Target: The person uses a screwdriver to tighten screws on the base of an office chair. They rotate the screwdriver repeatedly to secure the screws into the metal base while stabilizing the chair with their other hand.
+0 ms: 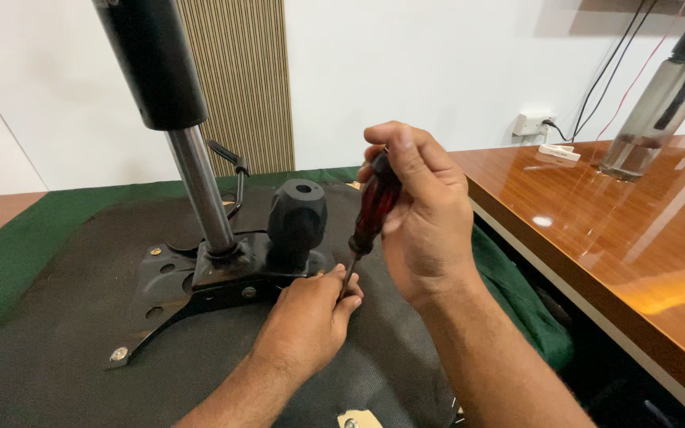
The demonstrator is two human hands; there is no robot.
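The right hand (pixel 422 214) has its grip closed around the dark red handle of a screwdriver (pixel 370 218), held nearly upright, its tip down at the black metal plate (pixel 192 289) of an upturned chair seat (pixel 81 317) lying on the surface. The left hand (pixel 311 317) pinches the shaft near the tip, steadying it. Turning a screw appears to be the step in hand; it calls for the tip to sit squarely. A clear bottle (pixel 660 103) on the wooden surface (pixel 596 238) looks nearly empty.
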